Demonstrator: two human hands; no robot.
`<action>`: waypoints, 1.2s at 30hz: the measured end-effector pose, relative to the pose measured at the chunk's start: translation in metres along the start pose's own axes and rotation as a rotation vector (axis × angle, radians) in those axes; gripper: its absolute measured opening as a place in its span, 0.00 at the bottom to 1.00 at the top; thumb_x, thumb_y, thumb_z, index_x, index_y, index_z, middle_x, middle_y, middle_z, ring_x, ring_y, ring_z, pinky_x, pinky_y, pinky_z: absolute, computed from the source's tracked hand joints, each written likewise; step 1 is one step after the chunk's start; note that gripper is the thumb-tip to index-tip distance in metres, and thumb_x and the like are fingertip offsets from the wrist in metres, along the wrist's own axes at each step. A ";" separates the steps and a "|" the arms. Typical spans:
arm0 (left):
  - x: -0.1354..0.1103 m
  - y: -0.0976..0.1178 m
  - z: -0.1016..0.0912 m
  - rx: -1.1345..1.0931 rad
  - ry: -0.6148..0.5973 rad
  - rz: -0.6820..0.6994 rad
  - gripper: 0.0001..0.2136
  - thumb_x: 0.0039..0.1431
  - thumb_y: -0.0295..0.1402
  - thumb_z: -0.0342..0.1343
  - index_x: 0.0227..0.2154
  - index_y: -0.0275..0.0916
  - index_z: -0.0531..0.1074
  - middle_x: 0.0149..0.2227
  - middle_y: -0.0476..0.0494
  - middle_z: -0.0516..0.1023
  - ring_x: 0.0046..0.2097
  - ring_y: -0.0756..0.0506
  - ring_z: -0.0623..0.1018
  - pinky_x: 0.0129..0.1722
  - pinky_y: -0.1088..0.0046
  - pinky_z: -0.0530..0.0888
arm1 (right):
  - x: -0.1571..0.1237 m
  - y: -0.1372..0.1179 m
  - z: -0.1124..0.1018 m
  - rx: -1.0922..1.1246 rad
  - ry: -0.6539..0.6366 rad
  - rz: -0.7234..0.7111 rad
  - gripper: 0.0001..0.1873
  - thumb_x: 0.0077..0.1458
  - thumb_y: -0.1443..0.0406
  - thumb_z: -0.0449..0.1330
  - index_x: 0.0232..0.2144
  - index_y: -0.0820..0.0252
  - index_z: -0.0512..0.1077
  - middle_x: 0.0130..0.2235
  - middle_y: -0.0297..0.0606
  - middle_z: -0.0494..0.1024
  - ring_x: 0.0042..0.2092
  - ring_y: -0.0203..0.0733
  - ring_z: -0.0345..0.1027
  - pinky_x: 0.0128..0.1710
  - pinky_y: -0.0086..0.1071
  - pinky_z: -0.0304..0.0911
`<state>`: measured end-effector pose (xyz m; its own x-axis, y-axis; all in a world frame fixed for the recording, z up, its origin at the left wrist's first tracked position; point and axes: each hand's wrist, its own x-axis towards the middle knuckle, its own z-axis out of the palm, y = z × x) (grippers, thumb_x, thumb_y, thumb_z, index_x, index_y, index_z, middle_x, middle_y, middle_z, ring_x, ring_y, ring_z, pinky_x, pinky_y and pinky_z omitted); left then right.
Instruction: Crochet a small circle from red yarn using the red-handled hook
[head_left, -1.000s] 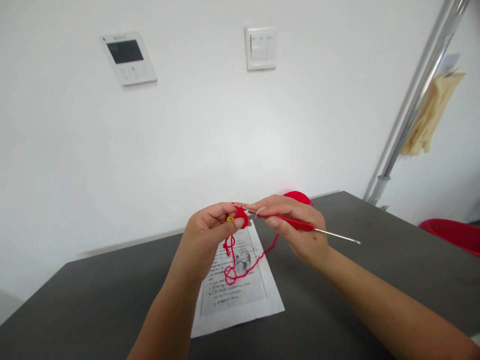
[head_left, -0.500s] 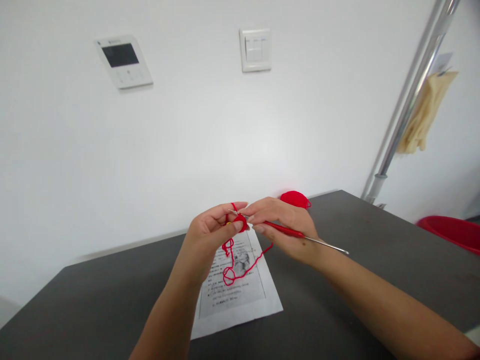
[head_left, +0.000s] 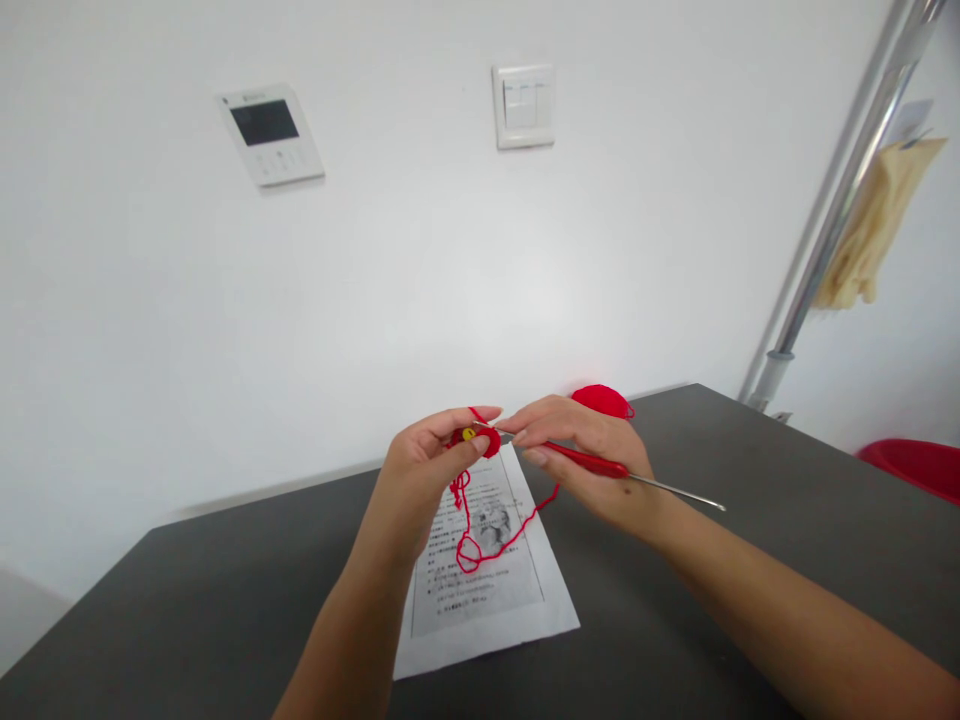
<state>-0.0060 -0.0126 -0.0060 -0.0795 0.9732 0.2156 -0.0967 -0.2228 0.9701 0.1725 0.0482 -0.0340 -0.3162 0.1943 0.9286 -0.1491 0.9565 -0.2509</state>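
Observation:
Between thumb and fingers, my left hand (head_left: 431, 455) pinches a small round piece of red crochet (head_left: 490, 442). A yellow stitch marker or similar small yellow piece (head_left: 469, 434) shows beside it. Red yarn passes over my left index finger. My right hand (head_left: 589, 450) is closed around a crochet hook (head_left: 592, 462) with a red grip and metal ends. The hook's tip lies at the top edge of the crochet piece. A loose strand of red yarn (head_left: 517, 545) hangs below in loops and runs up towards my right hand. Behind that hand sits a ball of red yarn (head_left: 602, 400).
A printed sheet (head_left: 487, 640) lies on the dark table (head_left: 247, 600) under my hands. A white wall with a panel (head_left: 271, 135) and a light switch (head_left: 523, 107) rises behind. At right stand a metal pole (head_left: 847, 200), hanging yellowish gloves (head_left: 874, 225) and something red (head_left: 911, 467).
The whole view has shifted slightly, moving everything a little to the right. The hook tip has slid rightward relative to the left fingers, and more of the yellow piece shows.

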 end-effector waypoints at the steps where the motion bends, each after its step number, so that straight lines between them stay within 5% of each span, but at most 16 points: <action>1: 0.000 0.000 0.000 0.002 0.000 0.000 0.08 0.48 0.31 0.69 0.33 0.42 0.84 0.30 0.48 0.84 0.36 0.50 0.79 0.41 0.76 0.72 | 0.000 0.000 0.000 -0.001 0.007 0.003 0.07 0.61 0.73 0.61 0.40 0.60 0.76 0.42 0.44 0.84 0.46 0.38 0.79 0.48 0.32 0.75; 18: 0.002 -0.003 -0.002 0.004 0.012 -0.038 0.10 0.46 0.33 0.70 0.34 0.41 0.84 0.30 0.46 0.84 0.35 0.48 0.78 0.41 0.71 0.71 | -0.004 0.001 0.000 0.104 0.074 0.179 0.06 0.60 0.69 0.64 0.38 0.54 0.78 0.41 0.38 0.84 0.44 0.40 0.80 0.44 0.33 0.75; 29: -0.002 -0.001 0.002 0.000 0.017 -0.031 0.15 0.44 0.31 0.71 0.38 0.41 0.84 0.27 0.50 0.78 0.32 0.51 0.74 0.37 0.74 0.69 | 0.001 0.001 0.000 0.025 0.001 0.031 0.04 0.59 0.69 0.64 0.38 0.57 0.75 0.42 0.40 0.83 0.44 0.39 0.79 0.44 0.32 0.76; 36: -0.003 0.005 0.006 -0.017 0.013 -0.028 0.16 0.41 0.30 0.71 0.37 0.38 0.83 0.27 0.49 0.77 0.33 0.49 0.75 0.39 0.70 0.70 | 0.003 0.000 -0.003 -0.113 -0.052 -0.152 0.11 0.62 0.73 0.59 0.45 0.58 0.75 0.45 0.45 0.83 0.50 0.40 0.77 0.49 0.34 0.75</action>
<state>-0.0006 -0.0165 -0.0017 -0.0897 0.9784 0.1863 -0.1163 -0.1960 0.9737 0.1740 0.0497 -0.0301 -0.3468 0.0373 0.9372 -0.0933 0.9929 -0.0740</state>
